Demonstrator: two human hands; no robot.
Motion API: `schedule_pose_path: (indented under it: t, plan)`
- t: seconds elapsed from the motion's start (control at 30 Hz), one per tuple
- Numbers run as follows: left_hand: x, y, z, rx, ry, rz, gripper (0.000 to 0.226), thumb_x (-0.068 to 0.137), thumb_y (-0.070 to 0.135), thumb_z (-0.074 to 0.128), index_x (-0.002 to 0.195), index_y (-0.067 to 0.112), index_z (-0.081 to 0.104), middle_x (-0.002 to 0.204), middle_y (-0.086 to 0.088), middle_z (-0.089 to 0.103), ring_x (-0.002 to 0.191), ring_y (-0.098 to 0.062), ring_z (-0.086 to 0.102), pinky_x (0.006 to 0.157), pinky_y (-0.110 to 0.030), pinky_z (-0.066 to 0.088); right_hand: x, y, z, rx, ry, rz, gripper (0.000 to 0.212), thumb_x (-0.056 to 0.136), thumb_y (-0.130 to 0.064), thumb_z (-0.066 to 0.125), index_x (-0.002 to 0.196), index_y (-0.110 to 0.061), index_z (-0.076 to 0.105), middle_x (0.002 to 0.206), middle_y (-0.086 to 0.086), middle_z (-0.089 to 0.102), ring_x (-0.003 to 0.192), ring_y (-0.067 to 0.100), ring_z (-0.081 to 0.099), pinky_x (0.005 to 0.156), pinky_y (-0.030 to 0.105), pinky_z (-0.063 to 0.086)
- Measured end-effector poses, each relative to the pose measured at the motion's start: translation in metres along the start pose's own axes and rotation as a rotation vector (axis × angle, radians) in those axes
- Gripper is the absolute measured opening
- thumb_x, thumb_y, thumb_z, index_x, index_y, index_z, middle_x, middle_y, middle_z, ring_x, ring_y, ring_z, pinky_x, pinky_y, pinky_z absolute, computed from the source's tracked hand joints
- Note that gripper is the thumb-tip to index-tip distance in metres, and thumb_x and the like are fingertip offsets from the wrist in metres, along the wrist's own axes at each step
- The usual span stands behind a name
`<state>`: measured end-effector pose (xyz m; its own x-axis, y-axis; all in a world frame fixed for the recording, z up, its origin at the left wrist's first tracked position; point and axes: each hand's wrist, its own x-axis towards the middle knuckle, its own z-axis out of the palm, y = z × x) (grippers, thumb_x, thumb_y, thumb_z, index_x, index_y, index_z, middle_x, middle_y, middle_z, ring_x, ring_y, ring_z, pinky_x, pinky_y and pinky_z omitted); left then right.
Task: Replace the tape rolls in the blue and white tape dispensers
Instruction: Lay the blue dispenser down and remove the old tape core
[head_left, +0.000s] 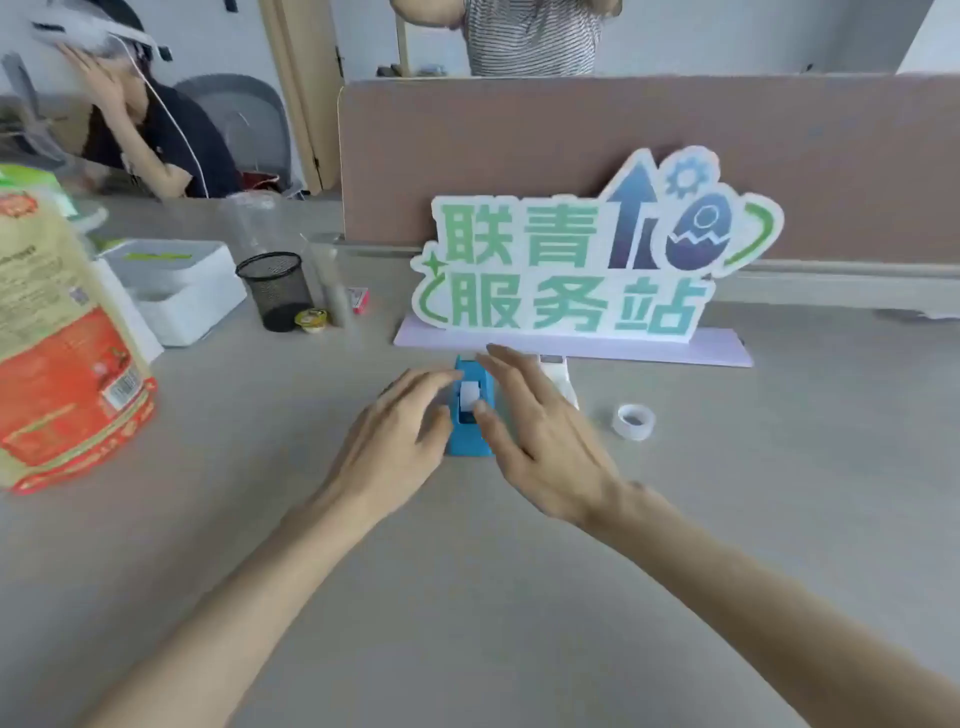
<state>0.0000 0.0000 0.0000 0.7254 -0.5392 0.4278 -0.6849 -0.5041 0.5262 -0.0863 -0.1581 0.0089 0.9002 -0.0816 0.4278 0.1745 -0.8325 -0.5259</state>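
Observation:
A blue tape dispenser (470, 415) stands on the grey desk in the middle, with a pale tape roll (470, 393) showing in its top. My left hand (400, 436) rests against its left side with fingers apart. My right hand (540, 431) is at its right side, fingers spread, thumb touching the dispenser's top edge. Neither hand grips anything. A white tape dispenser (558, 376) is mostly hidden behind my right hand. One loose clear tape roll (634, 421) lies on the desk to the right.
A large cut-out sign (571, 265) on a lilac base stands just behind the dispensers against a brown partition (519, 145). At left are a big red-and-beige bag (62, 364), a white box (176, 286), a black mesh pen cup (278, 291). Two people are beyond the desk.

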Motion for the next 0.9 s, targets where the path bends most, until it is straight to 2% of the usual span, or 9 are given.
schedule_pose_path:
  t: [0.1,0.13,0.23,0.33,0.43,0.5,0.6,0.7,0.9]
  plan:
    - [-0.031,-0.007,0.022,-0.014,-0.001,-0.015,0.042,0.091,0.008,0.053,0.132,0.016,0.052,0.134,0.003,0.057,0.122,-0.009,0.047,0.095,-0.009,0.03,-0.03,0.0,0.022,-0.017,-0.03,-0.049,0.05,0.101,-0.037,0.037,0.146,-0.016,0.032,0.154,0.003,0.031,0.135,0.02,0.041,0.109,0.036,0.037]
    - [-0.041,-0.01,0.027,-0.007,-0.035,-0.036,0.043,0.091,0.008,0.054,0.134,0.014,0.05,0.137,0.0,0.056,0.124,-0.011,0.046,0.094,-0.008,0.027,-0.039,0.0,0.027,0.004,-0.058,-0.02,0.052,0.101,-0.039,0.036,0.148,-0.018,0.029,0.156,0.002,0.027,0.135,0.019,0.04,0.11,0.034,0.035]
    - [-0.061,-0.013,0.032,0.051,-0.115,-0.182,0.05,0.093,0.018,0.051,0.142,0.019,0.04,0.146,-0.003,0.048,0.128,-0.024,0.05,0.102,-0.029,0.038,-0.058,-0.009,0.031,0.147,-0.124,0.107,0.059,0.1,-0.044,0.034,0.153,-0.022,0.018,0.162,-0.002,0.012,0.14,0.009,0.025,0.112,0.023,0.019]
    - [-0.062,-0.001,0.028,0.028,-0.234,-0.341,0.058,0.095,0.025,0.045,0.149,0.022,0.026,0.154,-0.003,0.038,0.136,-0.025,0.043,0.106,-0.037,0.039,-0.053,-0.013,0.033,0.295,-0.179,0.287,0.066,0.099,-0.052,0.03,0.154,-0.022,0.012,0.162,-0.004,0.01,0.15,0.011,0.009,0.119,0.028,0.01]
    - [-0.041,-0.011,0.036,-0.143,-0.26,-0.439,0.066,0.09,0.031,0.044,0.151,0.028,0.018,0.156,0.001,0.033,0.142,-0.024,0.036,0.113,-0.04,0.033,-0.037,-0.012,0.039,0.393,-0.132,0.424,0.067,0.097,-0.055,0.025,0.154,-0.021,0.013,0.161,-0.003,0.018,0.15,0.017,0.013,0.116,0.029,0.011]
    - [-0.024,-0.038,0.055,-0.216,-0.245,-0.419,0.065,0.079,0.04,0.043,0.142,0.041,0.032,0.146,0.006,0.049,0.135,-0.025,0.046,0.11,-0.045,0.038,-0.029,-0.011,0.042,0.487,-0.102,0.551,0.066,0.098,-0.056,0.021,0.155,-0.024,0.011,0.163,-0.006,0.016,0.15,0.017,0.015,0.117,0.033,0.012]
    - [-0.024,-0.03,0.06,-0.25,-0.217,-0.432,0.05,0.074,0.033,0.038,0.121,0.048,0.047,0.122,0.008,0.065,0.113,-0.023,0.06,0.1,-0.044,0.047,-0.022,-0.009,0.045,0.595,-0.041,0.623,0.062,0.097,-0.059,0.019,0.147,-0.027,0.037,0.151,-0.003,0.041,0.14,0.018,0.036,0.107,0.029,0.025]
    - [-0.043,0.0,0.043,-0.226,-0.19,-0.419,0.05,0.077,0.024,0.038,0.121,0.045,0.047,0.117,0.008,0.067,0.105,-0.024,0.062,0.093,-0.042,0.05,-0.026,-0.009,0.045,0.596,-0.013,0.642,0.063,0.095,-0.061,0.022,0.135,-0.024,0.053,0.136,0.002,0.057,0.126,0.021,0.052,0.096,0.029,0.03]
    - [-0.072,-0.016,0.044,-0.317,-0.225,-0.34,0.068,0.069,0.022,0.032,0.132,0.044,0.047,0.133,0.018,0.06,0.128,-0.012,0.052,0.11,-0.042,0.039,-0.059,-0.001,0.037,0.588,0.033,0.575,0.048,0.094,-0.056,0.034,0.118,-0.024,0.062,0.12,0.005,0.068,0.109,0.019,0.064,0.108,0.039,0.042]
